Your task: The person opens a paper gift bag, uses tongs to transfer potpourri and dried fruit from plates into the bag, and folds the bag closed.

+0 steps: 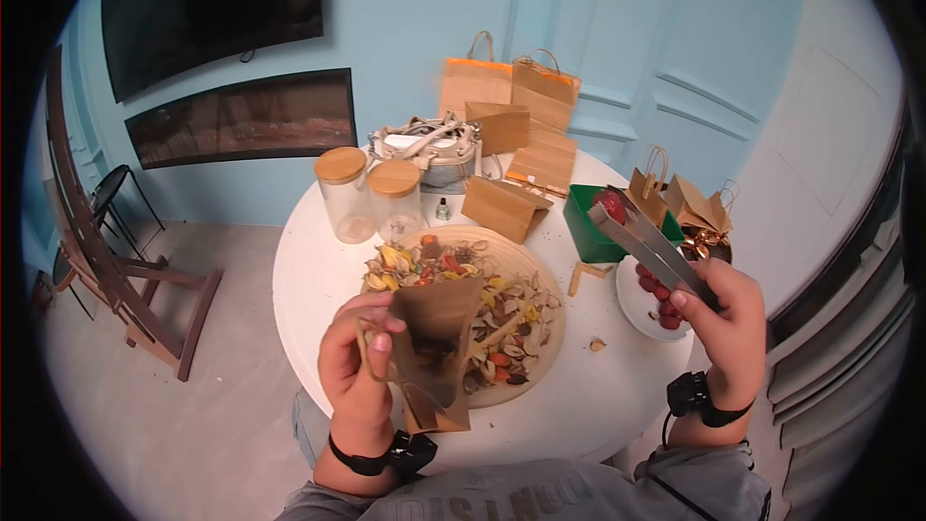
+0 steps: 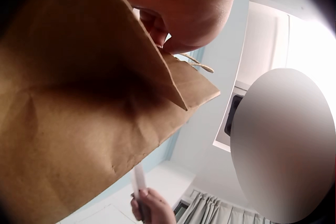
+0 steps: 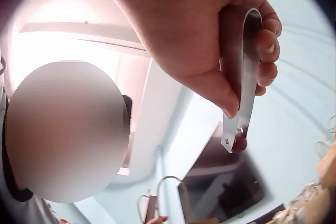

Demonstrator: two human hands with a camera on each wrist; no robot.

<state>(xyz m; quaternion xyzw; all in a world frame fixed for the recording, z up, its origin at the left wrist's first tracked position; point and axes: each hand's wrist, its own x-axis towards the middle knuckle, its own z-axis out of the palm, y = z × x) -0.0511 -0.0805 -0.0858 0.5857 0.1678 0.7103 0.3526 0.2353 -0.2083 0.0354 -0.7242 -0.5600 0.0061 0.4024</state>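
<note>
My left hand (image 1: pixel 355 357) grips a brown paper bag (image 1: pixel 439 314) at its upper edge, beside the twisted handle. The bag's mouth gapes, and its inside is dark. In the left wrist view the bag's paper wall (image 2: pixel 63 145) fills much of the picture. My right hand (image 1: pixel 731 314) pinches metal tongs (image 1: pixel 666 256) between thumb and fingers. At the tongs' tips shows a dark red round piece (image 3: pixel 240 143). Below the tongs stands a white bowl (image 1: pixel 629 314) holding red grape-like balls (image 1: pixel 664 301).
A round wooden tray (image 1: pixel 555 328) of dried petals and pods lies mid-table. Behind are lidded glass jars (image 1: pixel 349 203), a handbag (image 1: pixel 449 169), a small bottle (image 1: pixel 443 209) and several paper bags (image 1: pixel 545 96). A green box (image 1: pixel 590 243) stands near the bowl, with gift bags (image 1: pixel 694 203) beyond.
</note>
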